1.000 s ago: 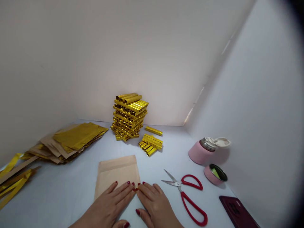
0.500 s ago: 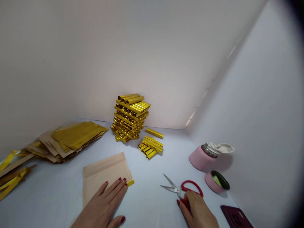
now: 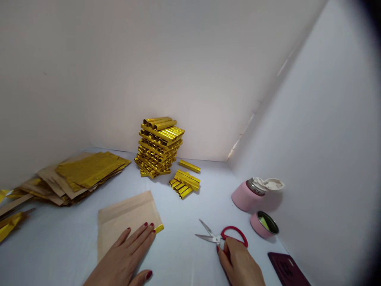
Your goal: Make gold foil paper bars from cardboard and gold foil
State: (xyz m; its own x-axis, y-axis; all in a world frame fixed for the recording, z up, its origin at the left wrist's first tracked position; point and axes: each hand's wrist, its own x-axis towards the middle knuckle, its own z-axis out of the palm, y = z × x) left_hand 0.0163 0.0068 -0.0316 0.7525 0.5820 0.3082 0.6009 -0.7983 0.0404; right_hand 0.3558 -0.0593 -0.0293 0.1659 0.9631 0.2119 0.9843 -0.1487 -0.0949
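My left hand (image 3: 131, 252) lies flat, fingers stretched, on a tan paper sheet (image 3: 125, 214) with fold lines. A small folded flap of gold (image 3: 159, 228) shows at the sheet's right corner, beside my fingertips. Further right, my right hand (image 3: 238, 260) is closed around one handle of a pair of scissors (image 3: 216, 239). The scissors' red upper loop sticks out above my fingers. Their blades are spread and point left, apart from the paper. The lower handle is mostly hidden by my hand.
A tall stack of gold paper tubes (image 3: 160, 147) stands at the back, with several more tubes (image 3: 185, 182) beside it. Gold sheets (image 3: 89, 171) are piled at left. A pink flask (image 3: 247, 196), a pink cup (image 3: 263, 225) and a dark red phone-like object (image 3: 287, 268) sit at right.
The whole view has shifted a little, so everything appears slightly further left. My left hand stays flat on the paper, and my right hand keeps its hold on the scissors.
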